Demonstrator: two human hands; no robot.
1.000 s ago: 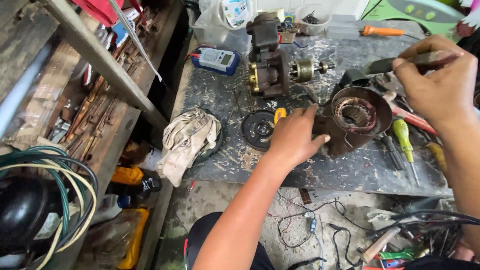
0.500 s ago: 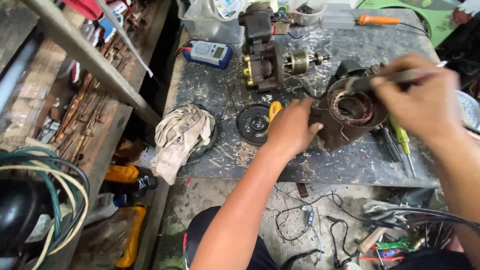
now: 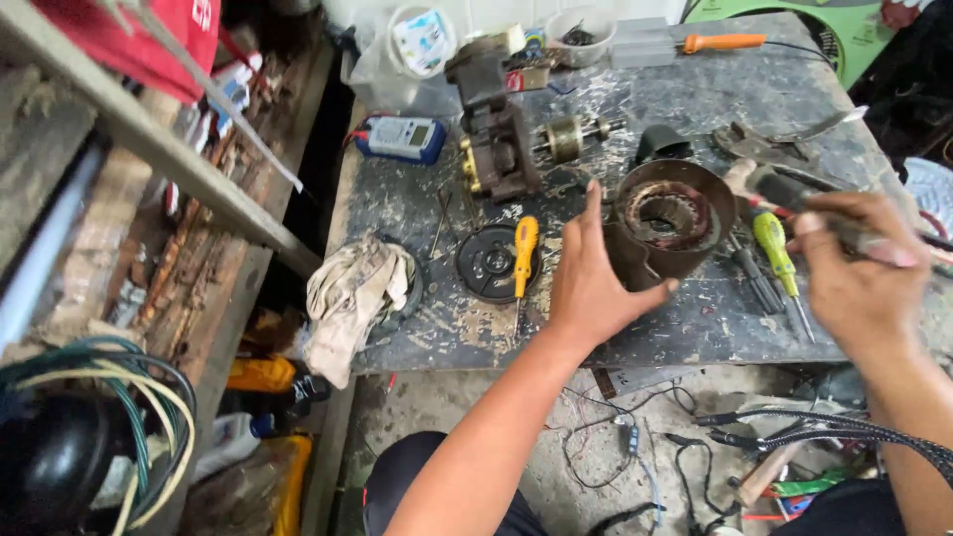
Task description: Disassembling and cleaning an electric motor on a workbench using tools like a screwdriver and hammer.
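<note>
dark, paint-flecked table [image 3: 695, 99] filling the middle of the view, cluttered with motor parts and tools. at its left, beyond the edge, a wooden shelf [image 3: 149, 139] running diagonally, with coiled cables [image 3: 109, 397] below. on the table's front left corner, a crumpled grey rag [image 3: 352, 298], partly hanging over the edge. toward the back, a blocky motor assembly [image 3: 496, 149] with a brass-coloured rotor [image 3: 571, 137] sticking out to its right, and a blue multimeter [image 3: 402, 137] just left of it. right of centre, a round dark motor housing [image 3: 670, 223] with copper windings inside, standing open-side up. left hand [image 3: 591, 278] pressed against the housing's left wall, fingers wrapped round its near side, thumb raised up beside it, steadying it. right hand [image 3: 859, 273] clenched around a dark-handled tool [image 3: 804, 199], held just right of the housing and above the table; the tool's tip blurred, contact with the housing not clear. between the rag and the left hand, a black round disc [image 3: 486, 263] lying flat, a yellow-handled screwdriver [image 3: 524, 253] resting across its right edge. between housing and right hand, a green-handled screwdriver [image 3: 772, 243] among a few darker ones. far back, an orange-handled tool [image 3: 720, 43] near a small bowl [image 3: 581, 22].
</note>
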